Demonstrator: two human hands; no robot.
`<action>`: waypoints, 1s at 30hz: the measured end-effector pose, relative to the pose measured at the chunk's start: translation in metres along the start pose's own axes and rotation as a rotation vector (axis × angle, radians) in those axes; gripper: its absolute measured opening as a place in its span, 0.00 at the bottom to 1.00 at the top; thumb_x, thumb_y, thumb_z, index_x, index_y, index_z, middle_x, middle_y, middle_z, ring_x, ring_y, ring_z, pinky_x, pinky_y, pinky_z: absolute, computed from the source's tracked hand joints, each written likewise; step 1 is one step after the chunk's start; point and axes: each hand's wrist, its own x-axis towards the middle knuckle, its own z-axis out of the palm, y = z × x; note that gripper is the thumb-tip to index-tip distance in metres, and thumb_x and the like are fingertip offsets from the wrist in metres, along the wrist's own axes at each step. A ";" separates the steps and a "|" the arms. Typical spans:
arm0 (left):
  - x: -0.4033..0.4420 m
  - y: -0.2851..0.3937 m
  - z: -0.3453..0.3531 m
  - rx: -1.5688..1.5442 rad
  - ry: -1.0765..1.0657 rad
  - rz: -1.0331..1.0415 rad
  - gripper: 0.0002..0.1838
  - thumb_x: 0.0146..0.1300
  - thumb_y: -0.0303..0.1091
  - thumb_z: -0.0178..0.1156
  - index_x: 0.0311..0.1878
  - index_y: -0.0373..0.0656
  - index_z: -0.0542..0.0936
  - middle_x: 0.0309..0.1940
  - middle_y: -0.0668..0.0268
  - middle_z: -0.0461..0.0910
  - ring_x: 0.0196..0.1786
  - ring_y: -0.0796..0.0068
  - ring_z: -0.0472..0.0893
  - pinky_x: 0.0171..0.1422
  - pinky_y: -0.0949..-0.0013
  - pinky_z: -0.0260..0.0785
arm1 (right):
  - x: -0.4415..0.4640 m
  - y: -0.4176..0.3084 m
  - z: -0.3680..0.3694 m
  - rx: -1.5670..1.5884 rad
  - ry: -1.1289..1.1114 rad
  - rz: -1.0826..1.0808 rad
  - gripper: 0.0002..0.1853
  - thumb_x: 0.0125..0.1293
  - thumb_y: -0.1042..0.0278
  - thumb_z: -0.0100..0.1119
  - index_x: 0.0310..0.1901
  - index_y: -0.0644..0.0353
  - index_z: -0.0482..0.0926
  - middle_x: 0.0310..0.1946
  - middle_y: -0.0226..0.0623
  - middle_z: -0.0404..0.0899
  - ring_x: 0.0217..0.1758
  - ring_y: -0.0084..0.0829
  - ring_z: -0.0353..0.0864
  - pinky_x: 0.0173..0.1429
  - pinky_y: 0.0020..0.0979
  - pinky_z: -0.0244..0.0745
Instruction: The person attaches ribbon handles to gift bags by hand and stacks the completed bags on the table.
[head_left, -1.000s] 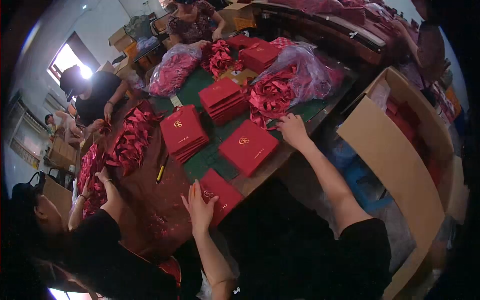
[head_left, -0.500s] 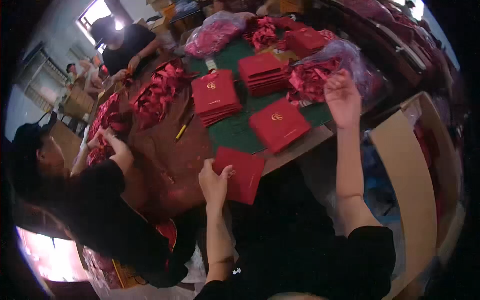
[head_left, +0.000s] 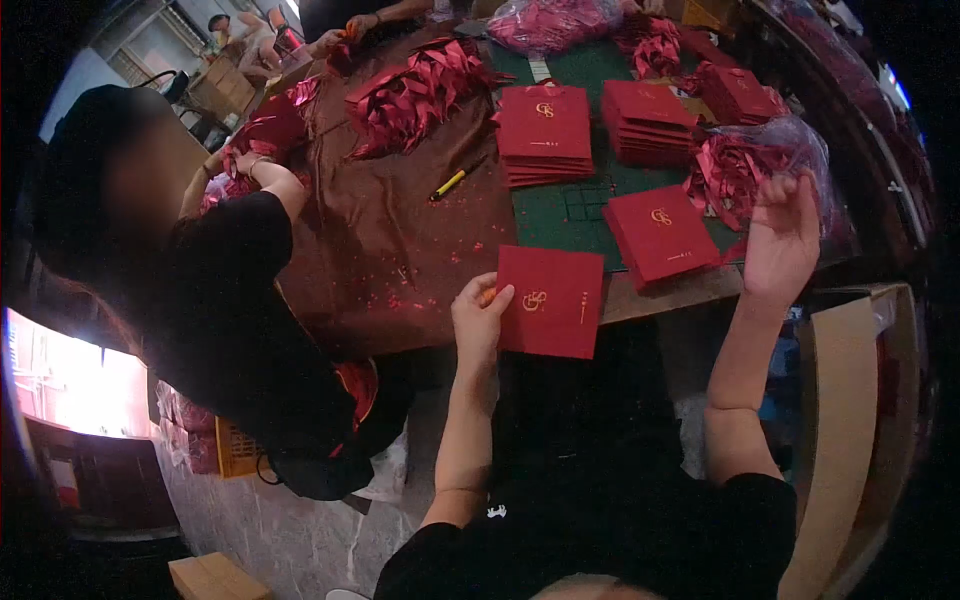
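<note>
My left hand [head_left: 478,315] grips the left edge of a flat red paper bag [head_left: 560,318] with gold lettering, thumb on its front. The bag is held up in front of me, near the table's front edge. My right hand [head_left: 782,240] is raised at the right with its fingers curled in; whether anything is between them I cannot make out. Behind it lies a heap of red ribbons [head_left: 728,180], partly in clear plastic. Another red bag pile [head_left: 660,238] lies to the left of that hand, and a taller bag stack [head_left: 545,125] stands farther back.
More red stacks [head_left: 648,120] stand on the green cutting mat [head_left: 560,215]. A yellow cutter [head_left: 448,185] and a ribbon heap [head_left: 425,95] lie on the brown table cover [head_left: 390,235]. A co-worker [head_left: 200,290] handles ribbons at left. An open cardboard box [head_left: 845,400] stands at right.
The view has swung, shifting the table rightward in the picture. My left hand has turned the red bag from a tilt to nearly square. My right hand stays raised, fingers curled.
</note>
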 end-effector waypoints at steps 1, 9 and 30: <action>-0.001 0.000 0.001 -0.117 -0.019 0.009 0.11 0.62 0.23 0.61 0.48 0.33 0.77 0.40 0.61 0.82 0.42 0.76 0.80 0.48 0.73 0.74 | -0.011 -0.004 0.005 -0.044 -0.059 -0.063 0.07 0.71 0.73 0.50 0.45 0.67 0.74 0.33 0.35 0.72 0.38 0.27 0.66 0.47 0.28 0.64; -0.003 -0.006 0.015 -0.179 0.024 0.063 0.11 0.63 0.22 0.60 0.48 0.34 0.75 0.40 0.63 0.81 0.41 0.78 0.79 0.48 0.74 0.73 | -0.136 0.079 0.030 -0.637 -0.404 0.048 0.08 0.62 0.79 0.60 0.42 0.65 0.74 0.33 0.40 0.78 0.37 0.30 0.79 0.42 0.27 0.75; -0.002 -0.014 0.024 -0.005 0.104 0.073 0.17 0.64 0.21 0.58 0.57 0.29 0.75 0.47 0.60 0.81 0.47 0.78 0.79 0.54 0.74 0.71 | -0.140 0.187 -0.030 -0.786 -0.428 0.561 0.04 0.66 0.75 0.57 0.38 0.63 0.72 0.31 0.32 0.76 0.38 0.22 0.77 0.44 0.26 0.71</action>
